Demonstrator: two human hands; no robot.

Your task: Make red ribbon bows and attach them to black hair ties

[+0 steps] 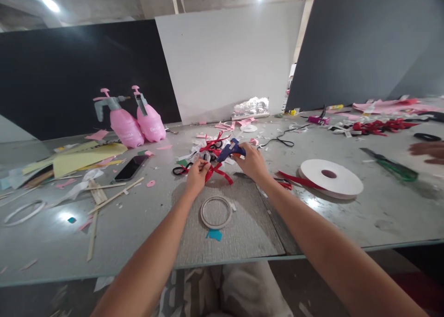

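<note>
My left hand (197, 178) pinches a red ribbon bow (219, 170) between thumb and fingertips, just above the table. In my right hand (254, 162) is a blue glue gun (230, 148), its nozzle end tilted down toward the bow. Whether the nozzle touches the bow I cannot tell. Behind both hands lies a loose pile of red bows (212, 143), white scraps and black loops. Beneath my right forearm, a pair of scissors (284, 183) with red handles is partly hidden. A tape ring (201, 216) lies flat in front of my hands.
At right lies a large white ribbon reel (342, 182) with red ribbon. Beyond it are green-handled scissors (398, 168) and another person's blurred hand (428, 151). Two pink spray bottles (126, 126), a phone (131, 168) and wooden sticks (97, 201) are at left. A black cord (282, 140) runs behind.
</note>
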